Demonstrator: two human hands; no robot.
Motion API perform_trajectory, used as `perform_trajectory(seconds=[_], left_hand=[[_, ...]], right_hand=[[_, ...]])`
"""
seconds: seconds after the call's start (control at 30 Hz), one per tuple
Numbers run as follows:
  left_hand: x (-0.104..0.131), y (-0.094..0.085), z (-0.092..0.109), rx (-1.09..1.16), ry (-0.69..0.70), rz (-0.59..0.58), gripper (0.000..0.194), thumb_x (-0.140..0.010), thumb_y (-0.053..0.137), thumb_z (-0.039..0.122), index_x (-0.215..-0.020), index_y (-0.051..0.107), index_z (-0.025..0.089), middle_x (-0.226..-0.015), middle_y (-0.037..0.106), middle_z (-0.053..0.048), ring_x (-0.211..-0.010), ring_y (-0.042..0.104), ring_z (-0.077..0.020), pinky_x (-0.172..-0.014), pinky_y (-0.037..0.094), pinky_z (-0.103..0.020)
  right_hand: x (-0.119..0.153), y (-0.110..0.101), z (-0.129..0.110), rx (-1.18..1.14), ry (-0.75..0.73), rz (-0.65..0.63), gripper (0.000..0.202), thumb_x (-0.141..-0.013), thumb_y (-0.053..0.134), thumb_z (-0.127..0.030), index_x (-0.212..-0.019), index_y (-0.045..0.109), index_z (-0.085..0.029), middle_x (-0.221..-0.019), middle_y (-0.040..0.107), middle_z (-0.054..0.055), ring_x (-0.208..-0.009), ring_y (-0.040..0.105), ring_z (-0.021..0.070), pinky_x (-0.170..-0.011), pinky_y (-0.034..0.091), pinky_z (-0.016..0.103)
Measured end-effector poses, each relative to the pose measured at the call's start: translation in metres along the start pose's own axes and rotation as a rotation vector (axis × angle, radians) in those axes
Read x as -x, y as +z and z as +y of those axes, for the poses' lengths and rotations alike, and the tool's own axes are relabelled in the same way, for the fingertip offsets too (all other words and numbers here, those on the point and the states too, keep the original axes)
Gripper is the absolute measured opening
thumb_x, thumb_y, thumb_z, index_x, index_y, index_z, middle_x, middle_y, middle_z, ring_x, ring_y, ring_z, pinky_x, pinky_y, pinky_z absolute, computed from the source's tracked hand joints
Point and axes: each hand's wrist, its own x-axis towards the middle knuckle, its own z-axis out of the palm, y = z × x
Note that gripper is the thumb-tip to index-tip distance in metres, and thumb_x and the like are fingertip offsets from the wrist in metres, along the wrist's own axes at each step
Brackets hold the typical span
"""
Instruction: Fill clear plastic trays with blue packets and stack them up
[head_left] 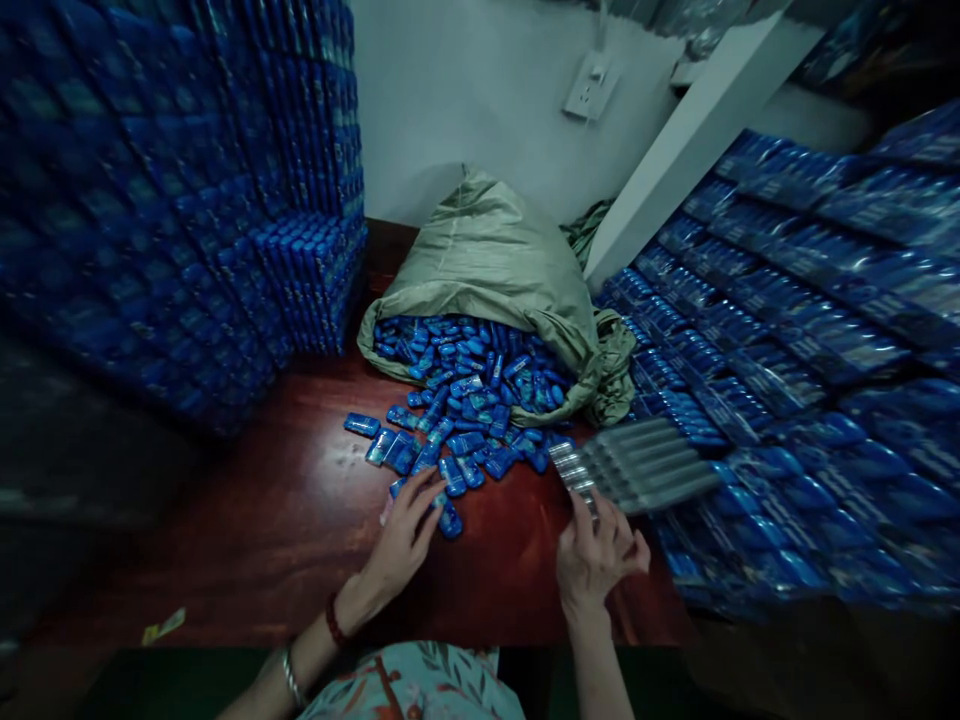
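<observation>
My left hand (405,530) reaches into the near edge of a loose pile of small blue wrapped packets (469,440). Its fingers are spread and lie against the nearest packets; a small blue packet (450,520) shows just beside the fingertips. At the right, my right hand (598,550) has its fingers closed on the near edge of a shiny, clear ribbed plastic tray (571,468). Right behind that tray lies a stack of grey ribbed trays (649,465), somewhat blurred. What the packets contain cannot be made out.
A green woven sack (487,245) lies open toward me, spilling packets onto the reddish wooden table (300,510). Tall stacks of blue packs (307,270) rise at the left. More blue packs (795,300) are piled at the right, beside a white post (690,140).
</observation>
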Motion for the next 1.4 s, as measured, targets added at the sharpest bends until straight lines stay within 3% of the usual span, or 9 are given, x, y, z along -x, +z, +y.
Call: perform_trajectory(seconds=[0.17,0.33,0.5,0.63,0.83,0.97,1.07,1.3,1.4], left_hand=[[-0.023,0.025,0.024,0.138,0.052,-0.205,0.033,-0.094,0.038,0.027,-0.125,0.050,0.025,-0.135,0.044,-0.007,-0.126,0.043,-0.0174,-0.108,0.035,-0.040],[-0.073,0.058,0.055,0.273,0.177,-0.338,0.032,-0.092,0.040,0.026,-0.120,0.054,0.020,-0.127,0.053,-0.008,-0.118,0.048,-0.0173,-0.106,0.036,-0.036],[-0.140,0.125,0.096,0.551,-0.167,-0.464,0.040,-0.088,0.046,0.042,-0.118,0.049,0.015,-0.101,0.063,-0.008,-0.089,0.060,-0.0172,-0.085,0.048,-0.033],[-0.172,0.162,0.122,0.500,-0.363,-0.374,0.056,-0.080,0.057,0.045,-0.120,0.038,0.011,-0.094,0.060,-0.009,-0.082,0.059,-0.0188,-0.078,0.047,-0.032],[-0.161,0.164,0.107,0.526,-0.139,-0.248,0.026,-0.085,0.050,0.028,-0.109,0.045,0.018,-0.081,0.055,-0.001,-0.072,0.052,-0.0140,-0.072,0.044,-0.028],[-0.129,0.134,0.078,0.652,-0.170,-0.240,0.021,-0.084,0.049,0.021,-0.104,0.050,0.017,-0.074,0.052,0.000,-0.066,0.050,-0.0111,-0.062,0.042,-0.022],[-0.089,0.081,0.061,0.565,-0.166,-0.232,0.020,-0.084,0.048,0.020,-0.103,0.052,0.017,-0.077,0.055,-0.001,-0.067,0.052,-0.0102,-0.061,0.043,-0.021],[0.029,-0.078,0.039,-0.459,0.313,-0.586,0.047,-0.086,0.043,0.014,-0.132,0.040,0.021,-0.108,0.062,-0.009,-0.099,0.057,-0.0219,-0.090,0.042,-0.036],[0.067,-0.117,0.025,-0.657,0.363,-0.674,0.059,-0.087,0.039,0.009,-0.143,0.024,0.021,-0.119,0.059,-0.010,-0.112,0.053,-0.0249,-0.094,0.040,-0.039]], right_hand=[[-0.019,0.008,0.020,0.036,0.104,0.039,0.028,-0.085,0.050,-0.022,-0.110,0.062,-0.028,-0.120,0.059,0.009,-0.114,0.050,0.0293,-0.092,0.029,0.052],[-0.033,0.017,0.034,0.069,0.189,0.101,0.026,-0.088,0.048,-0.032,-0.107,0.062,-0.020,-0.124,0.055,0.015,-0.124,0.040,0.0338,-0.096,0.024,0.057],[-0.034,0.017,0.033,0.076,0.176,0.079,0.028,-0.089,0.048,-0.033,-0.107,0.060,-0.016,-0.123,0.057,0.015,-0.122,0.044,0.0298,-0.100,0.025,0.053],[-0.039,0.010,0.031,0.057,0.183,0.040,0.034,-0.088,0.047,-0.038,-0.110,0.059,-0.014,-0.122,0.056,0.016,-0.118,0.047,0.0296,-0.101,0.025,0.053],[-0.047,-0.004,0.042,-0.134,0.177,-0.047,0.050,-0.089,0.040,-0.049,-0.114,0.059,-0.009,-0.123,0.054,0.021,-0.116,0.046,0.0311,-0.094,0.036,0.047],[-0.048,-0.002,0.052,-0.212,0.221,-0.051,0.044,-0.092,0.033,-0.040,-0.111,0.062,-0.013,-0.112,0.061,0.017,-0.107,0.053,0.0285,-0.091,0.037,0.047],[-0.044,0.006,0.051,-0.158,0.236,-0.060,0.038,-0.089,0.041,-0.039,-0.111,0.062,-0.015,-0.115,0.059,0.016,-0.110,0.051,0.0308,-0.093,0.035,0.051],[-0.026,0.009,0.025,-0.117,0.260,0.036,0.053,-0.084,0.050,-0.042,-0.128,0.048,-0.013,-0.135,0.041,0.022,-0.129,0.030,0.0385,-0.098,0.024,0.062],[-0.018,0.000,-0.014,-0.406,0.155,-0.029,0.036,-0.087,0.048,-0.032,-0.117,0.056,-0.014,-0.117,0.056,0.018,-0.114,0.049,0.0297,-0.094,0.037,0.051]])
